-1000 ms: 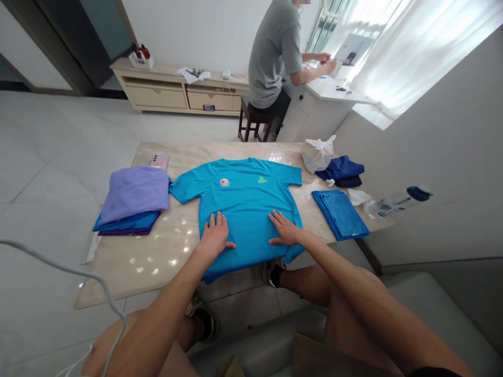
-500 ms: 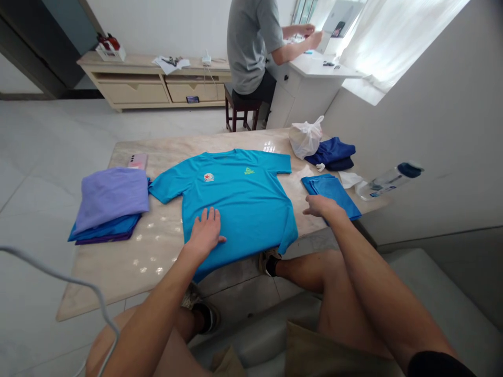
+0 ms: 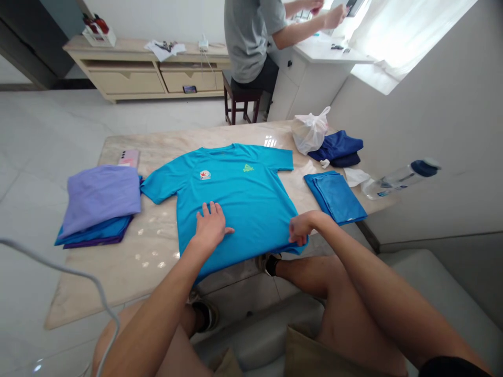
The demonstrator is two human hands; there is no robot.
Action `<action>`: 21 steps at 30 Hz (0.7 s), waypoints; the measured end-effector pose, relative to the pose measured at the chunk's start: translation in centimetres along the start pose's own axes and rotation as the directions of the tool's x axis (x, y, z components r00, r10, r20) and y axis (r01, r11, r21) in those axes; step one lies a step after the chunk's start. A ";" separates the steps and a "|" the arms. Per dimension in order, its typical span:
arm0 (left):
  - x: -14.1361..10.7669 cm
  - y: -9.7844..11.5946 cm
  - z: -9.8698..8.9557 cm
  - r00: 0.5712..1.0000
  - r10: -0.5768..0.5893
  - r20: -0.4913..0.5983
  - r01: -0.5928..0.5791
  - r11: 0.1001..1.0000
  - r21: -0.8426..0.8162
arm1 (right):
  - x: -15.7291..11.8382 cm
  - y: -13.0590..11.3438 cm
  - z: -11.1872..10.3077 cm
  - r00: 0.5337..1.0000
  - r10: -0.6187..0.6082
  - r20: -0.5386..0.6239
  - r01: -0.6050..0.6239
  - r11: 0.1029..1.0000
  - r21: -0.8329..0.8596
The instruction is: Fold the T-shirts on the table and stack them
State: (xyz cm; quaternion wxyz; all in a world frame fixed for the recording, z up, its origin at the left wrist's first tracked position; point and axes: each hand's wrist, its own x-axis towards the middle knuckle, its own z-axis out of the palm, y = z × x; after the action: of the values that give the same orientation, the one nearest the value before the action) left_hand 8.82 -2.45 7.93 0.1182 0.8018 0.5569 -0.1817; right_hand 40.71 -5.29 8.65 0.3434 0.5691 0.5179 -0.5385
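Observation:
A bright blue T-shirt point(image 3: 239, 204) lies front side up across the table, its neckline away from me and its lower hem hanging over the near edge. My left hand point(image 3: 212, 224) rests flat on the shirt's lower left front, fingers spread. At the lower right side of the shirt, my right hand point(image 3: 301, 228) has its fingers curled around the fabric near the hem; the fingertips are partly hidden. To the right of that hand lies a folded blue garment point(image 3: 336, 198).
On the table's left are a stack of folded clothes point(image 3: 102, 196) and a phone point(image 3: 129, 158). A white plastic bag point(image 3: 310, 132), dark blue cloth point(image 3: 338, 148) and a clear bottle point(image 3: 396, 183) stand at the right. A person point(image 3: 251, 42) sits beyond the table.
My right hand has moved left from beside the folded blue garment to the shirt's lower right edge and closed on it. My left hand stays flat on the shirt. The view has shifted slightly.

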 end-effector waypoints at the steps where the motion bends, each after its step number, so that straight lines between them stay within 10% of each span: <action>1: 0.1 -0.4 0.1 1.000 -0.017 0.011 0.017 1.000 0.005 | -0.3 0.9 -0.2 0.992 0.121 0.022 -0.120 0.992 -0.025; 6: 0.1 -1.8 0.1 0.996 -0.068 0.065 0.065 0.997 0.043 | -2.4 2.7 -0.6 0.959 0.146 -0.243 -0.137 0.989 0.054; 12: 0.6 -2.4 0.0 0.988 -0.126 0.084 0.127 0.992 0.004 | -0.7 -0.3 0.0 0.719 -0.295 -0.629 0.111 0.943 -0.314; 21: -0.9 -3.3 1.1 0.981 -0.174 0.089 0.175 0.985 -0.004 | 2.2 -2.8 2.4 0.884 -0.124 -0.452 -0.009 0.959 -0.282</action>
State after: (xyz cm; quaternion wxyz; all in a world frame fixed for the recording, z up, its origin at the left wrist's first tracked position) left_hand 5.24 -2.46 7.34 0.1314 0.7403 0.6203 -0.2233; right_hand 37.10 -6.44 6.51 0.2689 0.6123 0.6716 -0.3190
